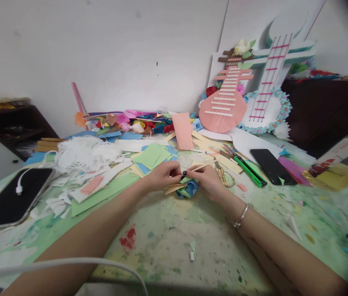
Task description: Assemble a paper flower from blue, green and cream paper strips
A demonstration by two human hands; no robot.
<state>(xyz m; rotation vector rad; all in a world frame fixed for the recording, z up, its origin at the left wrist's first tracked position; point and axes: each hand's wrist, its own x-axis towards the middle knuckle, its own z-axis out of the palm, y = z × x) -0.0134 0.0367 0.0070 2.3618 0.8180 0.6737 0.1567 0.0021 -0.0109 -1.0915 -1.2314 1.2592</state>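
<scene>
Left hand: its fingers are curled close together; what is pinched between them, I cannot tell.
Right hand: thumb and fingers are closed on a thin pale stick.
Blue-and-green paper piece: it is just under the fingertips, between both hands, above the near part of the table.
Table: paint-stained, with green sheets behind the left hand and gold-handled scissors beside the right.
Back of the room: a pink paper instrument stands near the white wall.
Forearms: both reach forward and inward, meeting at the middle.
</scene>
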